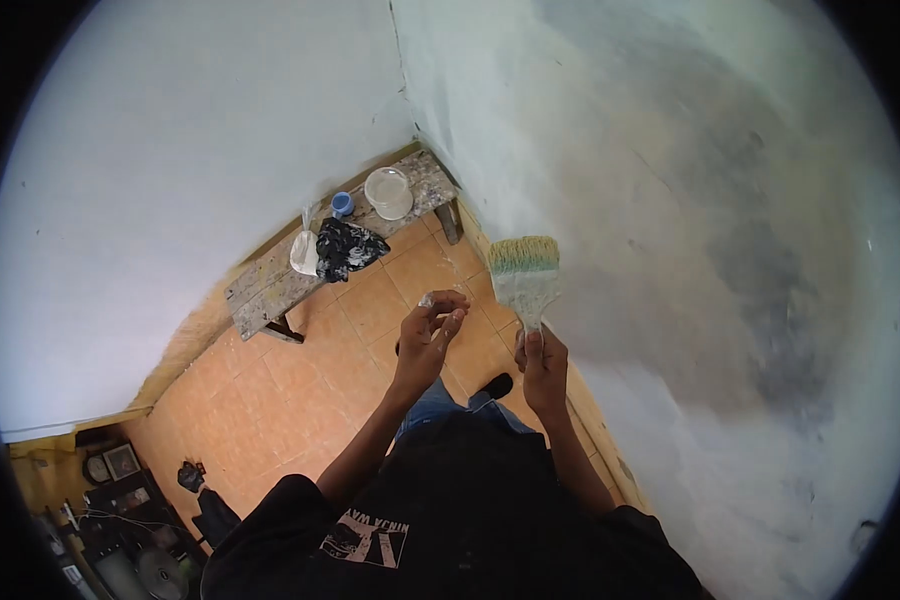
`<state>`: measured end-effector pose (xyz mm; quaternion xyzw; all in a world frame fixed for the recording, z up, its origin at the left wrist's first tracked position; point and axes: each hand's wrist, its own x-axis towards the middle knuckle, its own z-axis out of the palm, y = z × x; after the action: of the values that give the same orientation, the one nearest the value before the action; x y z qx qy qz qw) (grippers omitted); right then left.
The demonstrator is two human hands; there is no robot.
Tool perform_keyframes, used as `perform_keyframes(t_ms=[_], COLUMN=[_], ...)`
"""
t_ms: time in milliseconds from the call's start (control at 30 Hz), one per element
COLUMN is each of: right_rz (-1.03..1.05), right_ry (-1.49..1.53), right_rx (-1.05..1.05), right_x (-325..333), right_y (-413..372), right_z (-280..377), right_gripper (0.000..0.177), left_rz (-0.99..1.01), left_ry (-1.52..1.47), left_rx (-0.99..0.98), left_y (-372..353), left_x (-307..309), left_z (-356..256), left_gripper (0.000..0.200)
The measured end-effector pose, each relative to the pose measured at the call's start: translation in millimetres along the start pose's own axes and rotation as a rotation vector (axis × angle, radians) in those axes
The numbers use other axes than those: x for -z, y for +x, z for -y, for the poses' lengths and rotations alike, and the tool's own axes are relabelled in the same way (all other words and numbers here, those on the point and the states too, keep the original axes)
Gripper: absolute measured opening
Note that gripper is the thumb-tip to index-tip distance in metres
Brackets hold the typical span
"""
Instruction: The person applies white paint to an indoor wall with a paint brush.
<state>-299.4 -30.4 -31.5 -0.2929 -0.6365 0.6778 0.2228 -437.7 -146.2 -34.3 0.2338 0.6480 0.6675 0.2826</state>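
Note:
My right hand (pixel 542 372) is wrapped round the handle of a wide paintbrush (pixel 526 288). The brush stands upright, with yellowish bristles at the top and pale paint on its lower bristles and body. To its left, my left hand (pixel 434 328) is raised with loosely curled fingers, the thumb apart from them. White paint marks its fingers, and I see nothing held in it. The right-hand wall (pixel 730 250) beside the brush is patchy, with white and grey areas.
A paint-spattered wooden bench (pixel 270 285) stands along the left wall (pixel 200 150). On it are a white tub (pixel 388 192), a blue cup (pixel 342 204), a black plastic bag (pixel 348 250) and a clear bag with white contents (pixel 304 252). Cluttered household items (pixel 130 530) lie lower left, over orange floor tiles (pixel 260 400).

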Motion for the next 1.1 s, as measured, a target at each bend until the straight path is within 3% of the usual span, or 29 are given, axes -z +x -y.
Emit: perform_keyframes(t_ms=[367,567,833,933,1100], right_rz=[-0.137,-0.292,-0.239,-0.219,-0.166], right_ry=[0.006,-0.326,-0.442,-0.432,-0.509], right_rx=[-0.168,-0.114,-0.277,-0.345,-0.405], right_x=[-126.4,-157.4,-145.4,-145.9,-166.2], right_y=[89.5,123.9,153.7,158.3,175.5], right_z=[-18.2,-23.2,-79.2,-105.7,-122.2], right_gripper=[0.043,0.034,0.033,0.034,0.034], left_rz=[0.12,0.202,0.166,0.115,0.119], left_ry=[0.016,0.087,0.23,0.127,0.209], left_rx=[0.048,0.138,0.308,0.428,0.469], left_y=[138.1,202.1,204.7,195.3,209.0], left_x=[109.3,155.5,169.4,176.8,204.5], left_z=[13.5,47.7,112.0,146.7,185.3], left_gripper=[0.019,0.017,0.021,0.02,0.02])
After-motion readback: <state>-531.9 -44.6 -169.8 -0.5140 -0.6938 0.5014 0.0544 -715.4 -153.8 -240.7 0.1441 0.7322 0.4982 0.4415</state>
